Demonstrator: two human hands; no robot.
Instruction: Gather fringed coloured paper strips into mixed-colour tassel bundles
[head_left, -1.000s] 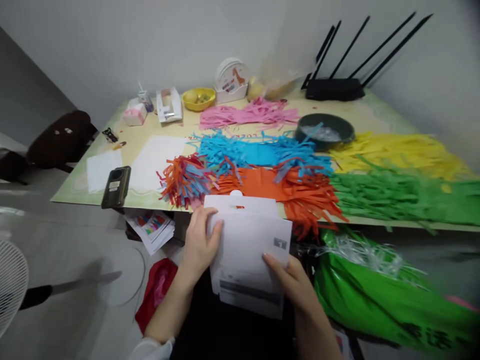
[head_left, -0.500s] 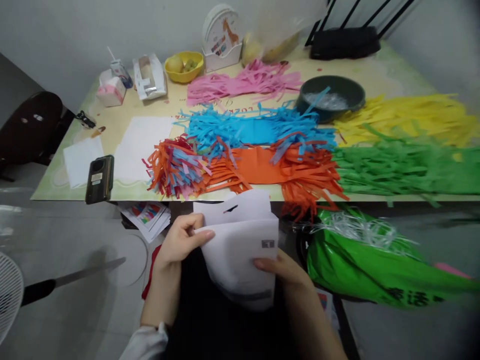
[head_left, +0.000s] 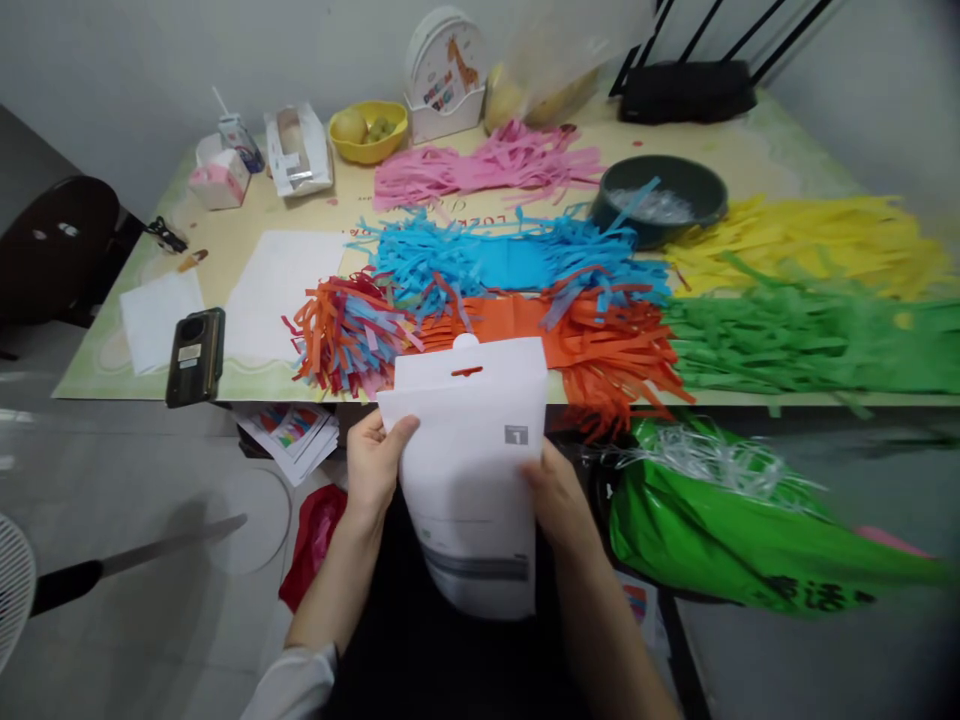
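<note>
In front of my lap, a white paper packet (head_left: 465,490) with a printed "1" and a slotted hanging tab is held upright between both hands. My left hand (head_left: 373,455) pinches its left edge, thumb on the near face. On the right edge my right hand (head_left: 559,490) grips, fingers partly hidden behind it. Just beyond the packet's top lies orange fringed paper (head_left: 517,315) on the table. Next to that is a bundle of multicoloured paper strips (head_left: 349,335), and farther back lies blue fringed paper (head_left: 510,260).
Pink (head_left: 487,170), yellow (head_left: 817,240) and green fringed paper (head_left: 810,335) cover more of the table, beside a dark bowl (head_left: 660,200). A phone (head_left: 195,357) rests near the front edge. A green plastic bag (head_left: 720,530) hangs at the right; a fan (head_left: 13,590) stands at left.
The packet has risen towards the table edge and turned flatter to me, its top tab now straight. Both hands have moved up with it, and more red plastic shows by my left arm.
</note>
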